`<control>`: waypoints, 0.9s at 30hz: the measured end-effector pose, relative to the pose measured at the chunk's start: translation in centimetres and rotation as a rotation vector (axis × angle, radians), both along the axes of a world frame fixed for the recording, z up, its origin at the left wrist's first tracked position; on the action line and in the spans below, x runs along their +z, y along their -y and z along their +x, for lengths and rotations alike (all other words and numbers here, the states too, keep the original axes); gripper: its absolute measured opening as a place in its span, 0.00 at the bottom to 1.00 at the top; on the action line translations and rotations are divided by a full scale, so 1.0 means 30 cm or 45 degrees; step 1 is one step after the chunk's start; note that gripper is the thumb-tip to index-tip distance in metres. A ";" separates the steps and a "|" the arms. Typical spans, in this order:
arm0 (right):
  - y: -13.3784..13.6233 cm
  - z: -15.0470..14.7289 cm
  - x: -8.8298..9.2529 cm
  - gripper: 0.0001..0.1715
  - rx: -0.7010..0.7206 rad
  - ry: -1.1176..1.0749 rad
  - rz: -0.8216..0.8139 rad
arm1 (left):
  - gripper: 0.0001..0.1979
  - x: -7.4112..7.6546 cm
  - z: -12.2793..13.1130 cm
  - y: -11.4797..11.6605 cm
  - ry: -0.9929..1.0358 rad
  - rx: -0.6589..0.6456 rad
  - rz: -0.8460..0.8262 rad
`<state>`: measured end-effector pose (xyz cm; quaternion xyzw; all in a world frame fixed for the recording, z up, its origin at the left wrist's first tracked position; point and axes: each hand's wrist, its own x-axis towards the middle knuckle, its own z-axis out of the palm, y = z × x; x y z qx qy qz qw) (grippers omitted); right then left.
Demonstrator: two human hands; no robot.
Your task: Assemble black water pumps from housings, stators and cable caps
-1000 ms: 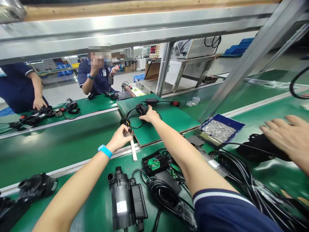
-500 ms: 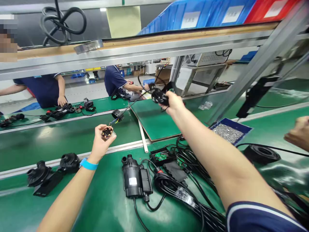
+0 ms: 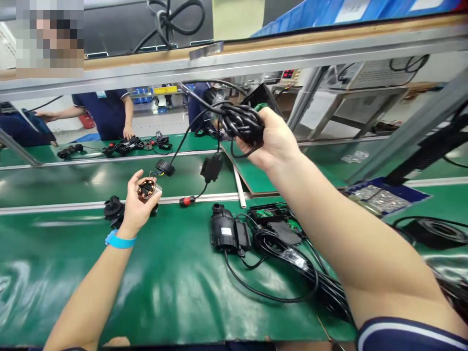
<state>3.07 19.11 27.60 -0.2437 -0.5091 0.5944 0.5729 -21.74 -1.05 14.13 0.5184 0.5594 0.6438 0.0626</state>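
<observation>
My left hand (image 3: 137,204), with a blue wristband, is closed round a small round motor stator (image 3: 146,188) with copper windings, held above the green belt. My right hand (image 3: 272,141) is raised and gripped on a coiled black cable bundle (image 3: 241,123). From the bundle hang a black box (image 3: 211,167), a round black cap (image 3: 165,167) and a lead ending in a red plug (image 3: 186,200). Thin wires run from the cap toward the stator.
A black pump (image 3: 224,234) with its cable lies on the green belt (image 3: 175,282), beside an open black case with a green board (image 3: 271,214). Another pump housing (image 3: 114,210) sits behind my left hand. A blue screw tray (image 3: 383,197) is at right. Co-workers stand across the line.
My right hand has lifted the cable bundle off the green mat and brought it up and nearer. My left hand has kept the stator and swung left. The view has turned left.
</observation>
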 end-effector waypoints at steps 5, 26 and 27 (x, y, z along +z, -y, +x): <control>0.373 0.013 -0.151 0.11 0.213 0.023 -0.237 | 0.38 -0.090 -0.116 0.220 0.090 0.193 -0.056; 0.703 0.359 -0.608 0.42 0.130 1.442 0.340 | 0.44 -0.131 -0.135 0.567 0.090 -0.314 -0.421; 0.704 0.292 -0.575 0.38 0.202 1.350 0.489 | 0.44 -0.110 -0.110 0.575 0.081 -0.352 -0.430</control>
